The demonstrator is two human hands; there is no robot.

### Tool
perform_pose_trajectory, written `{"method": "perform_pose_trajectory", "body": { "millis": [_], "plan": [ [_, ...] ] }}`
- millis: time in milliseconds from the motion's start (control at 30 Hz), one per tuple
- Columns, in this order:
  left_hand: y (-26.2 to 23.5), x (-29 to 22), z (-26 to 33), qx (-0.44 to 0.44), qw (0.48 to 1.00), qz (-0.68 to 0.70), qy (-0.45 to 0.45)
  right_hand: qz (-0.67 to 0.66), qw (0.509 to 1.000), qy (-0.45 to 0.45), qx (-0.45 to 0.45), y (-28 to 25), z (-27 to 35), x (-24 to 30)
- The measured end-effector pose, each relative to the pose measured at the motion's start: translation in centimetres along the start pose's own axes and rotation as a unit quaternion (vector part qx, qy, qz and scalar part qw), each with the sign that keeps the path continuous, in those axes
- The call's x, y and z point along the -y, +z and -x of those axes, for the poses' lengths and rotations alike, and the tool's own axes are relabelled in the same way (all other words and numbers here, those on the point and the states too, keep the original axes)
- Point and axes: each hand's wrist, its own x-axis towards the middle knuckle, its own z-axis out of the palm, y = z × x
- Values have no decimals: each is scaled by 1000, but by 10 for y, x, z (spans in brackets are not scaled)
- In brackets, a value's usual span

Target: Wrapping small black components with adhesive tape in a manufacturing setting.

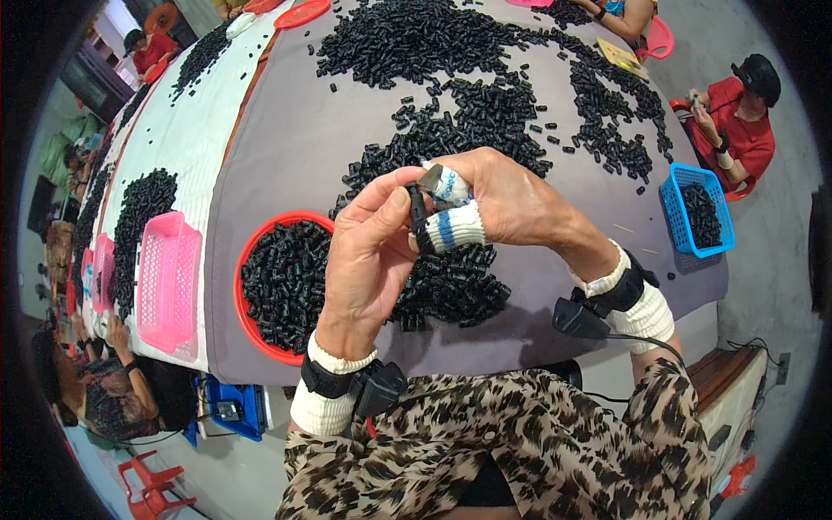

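Above the near part of the table, my left hand (360,251) pinches a small black ribbed plastic part (418,215) between thumb and fingers. My right hand (524,195) is closed around a small metal blade (430,178) whose grip is wrapped in white material with blue marks. The blade's edge is at the upper end of the part, and I cannot tell whether it touches. A white knit sleeve with a blue stripe (446,230) covers a right-hand finger beside the part. Under my hands lies a pile of similar black parts (459,290).
A red basin (239,290) full of black parts stands left of my hands, with a pink basket (169,286) farther left. A blue basket (672,212) holding parts sits at the right edge. Larger heaps (416,39) cover the far table. A person in red (750,130) sits at right.
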Motion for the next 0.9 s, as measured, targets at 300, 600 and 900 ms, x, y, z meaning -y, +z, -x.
{"method": "perform_pose_trajectory", "body": {
  "millis": [300, 600, 900],
  "plan": [
    [-5, 2, 2, 20, 999, 41, -17, 24, 999, -29, -7, 0, 0, 0],
    [-3, 3, 3, 22, 999, 34, -6, 65, 998, -20, 14, 0, -1, -1],
    [2, 4, 2, -32, 999, -16, 4, 61, 998, -30, -1, 1, 0, -2]
  ]
}}
